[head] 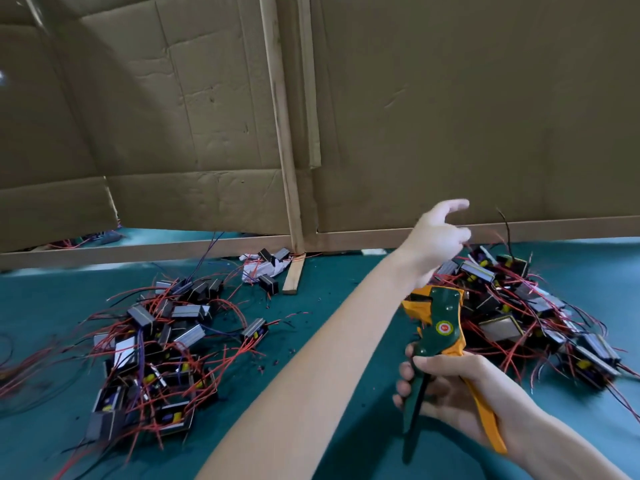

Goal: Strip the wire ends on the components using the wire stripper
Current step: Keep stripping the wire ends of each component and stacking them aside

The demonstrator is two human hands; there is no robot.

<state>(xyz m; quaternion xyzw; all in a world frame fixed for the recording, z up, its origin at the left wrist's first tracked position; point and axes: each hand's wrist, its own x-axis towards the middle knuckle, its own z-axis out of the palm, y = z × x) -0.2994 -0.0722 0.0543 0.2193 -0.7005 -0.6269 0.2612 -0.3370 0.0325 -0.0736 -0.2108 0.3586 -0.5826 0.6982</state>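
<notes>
Wire stripper gripped, left hand outstretched

I am counting one wire stripper, two hands, left hand and right hand, two tangled heaps of components, left heap lying left of the wire stripper, right heap lying right, three loose components lying beyond it

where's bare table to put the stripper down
Bare green table lies between the left pile and the right pile, either side of the left forearm, bar small scraps. A further strip shows behind the right pile, by the cardboard wall. Both piles are crowded.
</notes>
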